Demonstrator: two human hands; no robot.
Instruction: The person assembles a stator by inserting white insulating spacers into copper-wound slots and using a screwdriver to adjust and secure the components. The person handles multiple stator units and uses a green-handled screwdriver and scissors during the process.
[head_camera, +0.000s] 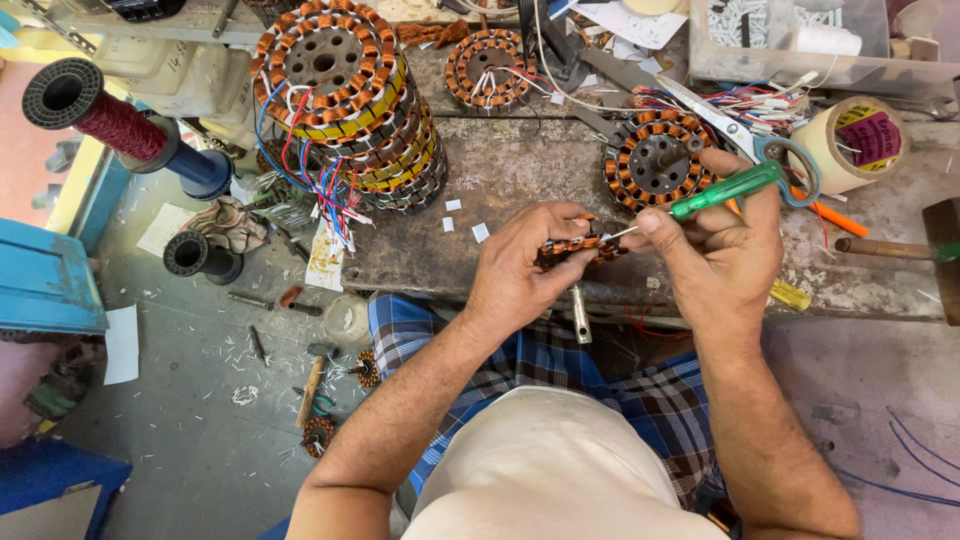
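My left hand (525, 265) grips a small copper-wound stator (578, 245) at the front edge of the workbench (520, 170). My right hand (722, 245) holds a green-handled screwdriver (722, 190), its thin metal tip touching the stator's right end. Most of the stator is hidden by my left fingers. Just beyond the hands lies another wound stator (655, 160) flat on the bench.
A tall stack of wound stators (345, 100) with red and blue leads stands at the left. Scissors (745, 135), a tape roll (860, 140), a hammer (900, 250), a spool of red wire (120, 125) and a clear bin (790, 40) surround the spot. Tools litter the floor.
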